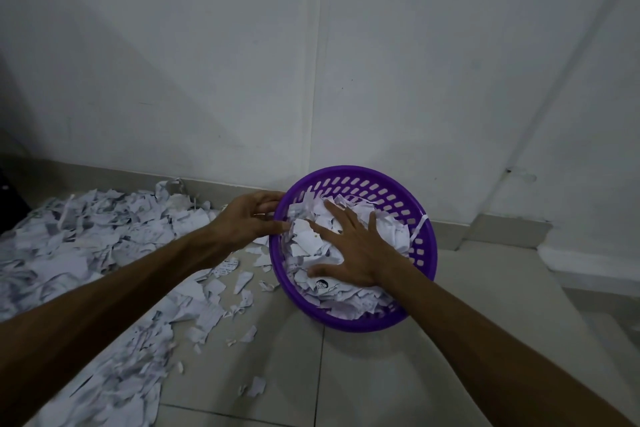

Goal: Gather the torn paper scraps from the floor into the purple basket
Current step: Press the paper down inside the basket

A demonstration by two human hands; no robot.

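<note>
Tiled floor (381, 374) by a white wall (242, 62).
Purple basket (424, 229), scraps (86, 246) beside; right hand (353, 253) flat inside, left hand (249, 218) grips rim.

My right hand (349, 250) covers the scraps (311, 239) beneath it, those scraps hide the basket (377, 180) bottom, my forearms run off the lower edges, the floor pile (86, 246) is cut off at left, and the writing is too small to read.
</note>
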